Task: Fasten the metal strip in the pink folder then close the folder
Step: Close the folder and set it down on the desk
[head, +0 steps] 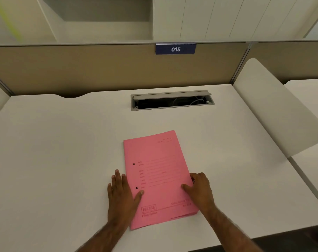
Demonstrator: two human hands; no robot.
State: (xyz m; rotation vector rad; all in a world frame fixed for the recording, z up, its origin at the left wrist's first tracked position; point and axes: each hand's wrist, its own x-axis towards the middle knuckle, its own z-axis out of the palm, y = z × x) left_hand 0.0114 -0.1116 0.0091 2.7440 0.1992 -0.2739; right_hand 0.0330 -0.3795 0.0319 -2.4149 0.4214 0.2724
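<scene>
Both hands, left and right, press the seemingly closed pink folder.

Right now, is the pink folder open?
No. The pink folder lies closed on the desk, front cover up, with the left hand and right hand resting at its side edges.

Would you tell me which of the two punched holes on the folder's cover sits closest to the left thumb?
The nearer hole, just above the left hand's thumb; the other hole lies farther up the pink folder.
</scene>
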